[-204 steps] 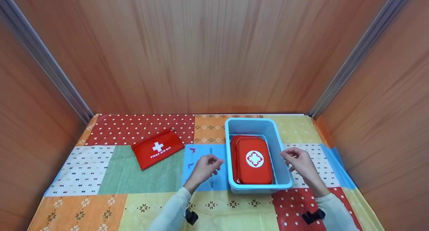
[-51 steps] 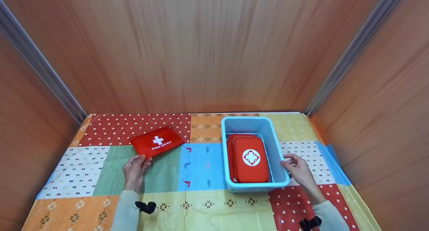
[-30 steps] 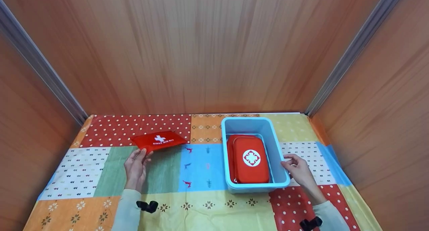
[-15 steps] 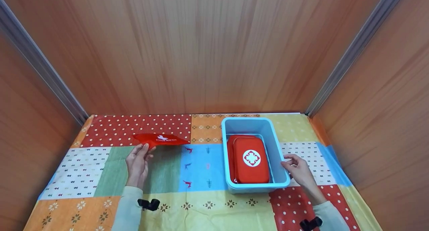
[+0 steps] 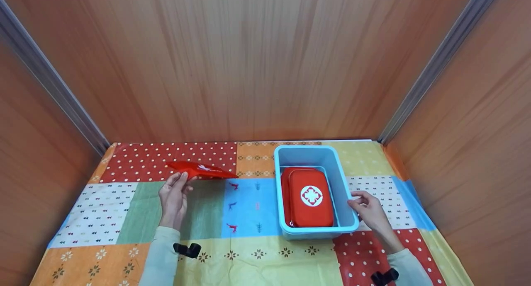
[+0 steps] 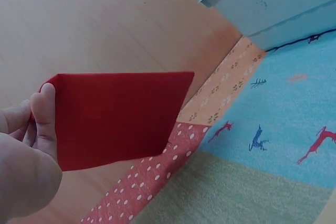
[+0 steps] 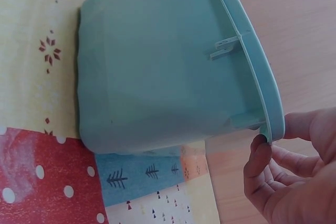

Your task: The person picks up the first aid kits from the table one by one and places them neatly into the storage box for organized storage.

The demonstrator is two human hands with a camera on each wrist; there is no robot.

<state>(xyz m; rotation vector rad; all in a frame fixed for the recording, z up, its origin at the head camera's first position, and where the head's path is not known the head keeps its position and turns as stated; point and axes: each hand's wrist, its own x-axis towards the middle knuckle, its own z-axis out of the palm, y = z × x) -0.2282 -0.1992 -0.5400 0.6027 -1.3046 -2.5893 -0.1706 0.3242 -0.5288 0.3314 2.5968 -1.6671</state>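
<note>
A flat red first aid pouch [image 5: 218, 173] is pinched at its near left corner by my left hand [image 5: 173, 199], thumb on top. It is raised from the cloth and seen nearly edge-on, its white cross foreshortened. The left wrist view faces the pouch's plain red side [image 6: 118, 119]. At the right, my right hand [image 5: 370, 211] pinches the rim of a light blue plastic bin [image 5: 319, 229]; the right wrist view has thumb and fingers at the rim's corner. Inside the bin lies a red first aid case [image 5: 311, 215] with a white round emblem, over another red item [image 5: 286, 203] mostly hidden.
A patchwork-patterned tablecloth [image 5: 244, 257] covers the table. Wood-grain panels [image 5: 265, 70] enclose the back and both sides, with grey metal strips [image 5: 439, 66] at the corners. Between pouch and bin runs a blue cloth patch [image 5: 249, 207].
My left hand went from beside the bin to the pouch, gripped its corner, and lifted and tilted it. My right hand closed on the bin's rim and has since stayed there.
</note>
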